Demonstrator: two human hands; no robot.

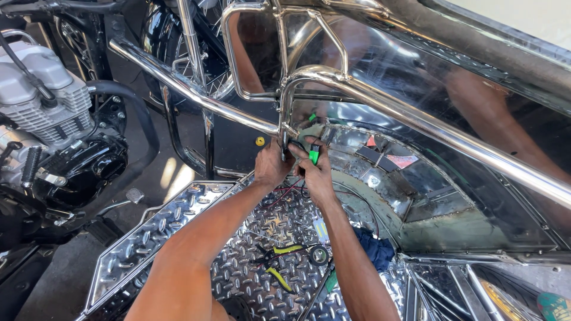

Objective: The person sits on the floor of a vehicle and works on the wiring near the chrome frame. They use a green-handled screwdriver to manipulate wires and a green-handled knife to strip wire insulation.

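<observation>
Hands meet at the far edge of the checker-plate floor [178, 220], under the chrome rail [416, 122]. Your left hand [270, 166] curls its fingers shut on thin wires [284, 193]. Just right, touching it, your right hand [315, 172] pinches the small green connector [313, 156], which stands upright above its knuckles, equally near both hands.

Glossy chrome tubing [416, 122], embossed metal floor plate [178, 220]
</observation>
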